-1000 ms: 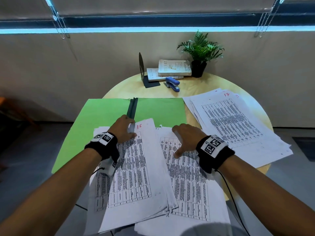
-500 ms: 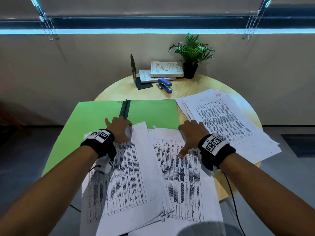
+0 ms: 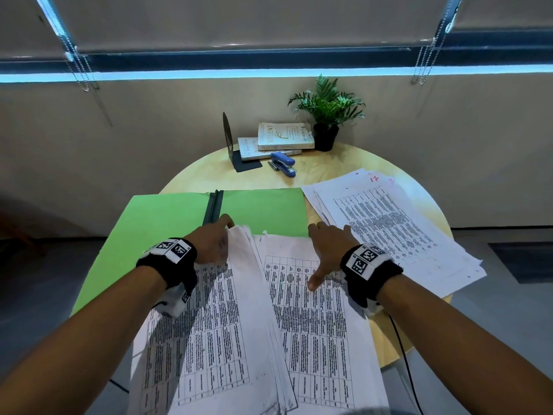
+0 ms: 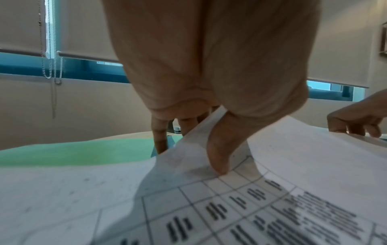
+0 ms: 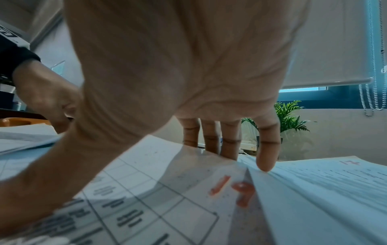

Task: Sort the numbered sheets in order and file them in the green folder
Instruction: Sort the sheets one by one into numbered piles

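Open green paper folder (image 3: pixel 167 217) lies flat on round pale wooden table (image 3: pixel 329 166), dark spine strip up middle. Thick stack of white printed sheets (image 3: pixel 215 324) overlaps folder's near edge. Left hand (image 3: pixel 211 244) grips stack's far end: thumb on top sheet, fingers curled beneath lifted edge. Second white sheet pile (image 3: pixel 314 319) just beside, right. Right hand (image 3: pixel 327 250) rests on it, fingers straight, spread. Third loose sheet pile (image 3: pixel 389 223) at right, red "17" on top. Blue stapler (image 3: pixel 282 163), books, potted plant at far edge.
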`<state>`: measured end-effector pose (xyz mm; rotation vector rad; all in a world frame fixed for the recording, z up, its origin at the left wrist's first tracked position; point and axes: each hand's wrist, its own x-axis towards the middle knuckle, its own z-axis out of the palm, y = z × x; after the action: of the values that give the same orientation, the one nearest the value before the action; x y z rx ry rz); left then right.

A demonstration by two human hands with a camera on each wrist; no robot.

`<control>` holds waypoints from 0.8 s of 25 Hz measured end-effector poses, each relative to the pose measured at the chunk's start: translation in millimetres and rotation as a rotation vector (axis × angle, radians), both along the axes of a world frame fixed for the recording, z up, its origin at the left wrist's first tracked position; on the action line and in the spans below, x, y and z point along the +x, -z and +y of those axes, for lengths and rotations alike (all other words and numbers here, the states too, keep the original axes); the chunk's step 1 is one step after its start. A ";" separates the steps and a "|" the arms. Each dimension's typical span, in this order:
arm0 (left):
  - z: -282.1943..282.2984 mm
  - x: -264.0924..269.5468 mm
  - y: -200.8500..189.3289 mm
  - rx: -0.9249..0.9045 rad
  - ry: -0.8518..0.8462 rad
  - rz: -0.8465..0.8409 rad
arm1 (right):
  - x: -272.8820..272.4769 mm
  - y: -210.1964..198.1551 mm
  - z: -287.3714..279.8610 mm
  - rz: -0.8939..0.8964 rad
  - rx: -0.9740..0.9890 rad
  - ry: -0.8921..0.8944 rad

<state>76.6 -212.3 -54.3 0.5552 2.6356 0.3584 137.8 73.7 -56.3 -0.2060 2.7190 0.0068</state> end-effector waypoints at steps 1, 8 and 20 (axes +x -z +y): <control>-0.2 -2.4 -0.3 0.005 -0.001 -0.001 | -0.3 -0.4 -1.3 -0.008 -0.017 -0.004; -8.6 -16.7 -18.6 -0.168 0.062 0.050 | -2.3 7.0 -7.9 0.134 -0.180 0.012; -11.3 -17.8 10.3 0.527 -0.125 0.340 | -0.1 9.2 -59.8 0.192 -0.728 0.139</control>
<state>58.7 -223.5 -64.6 0.6597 2.9054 1.1046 137.7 13.9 -65.5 -0.2256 2.7935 -1.0548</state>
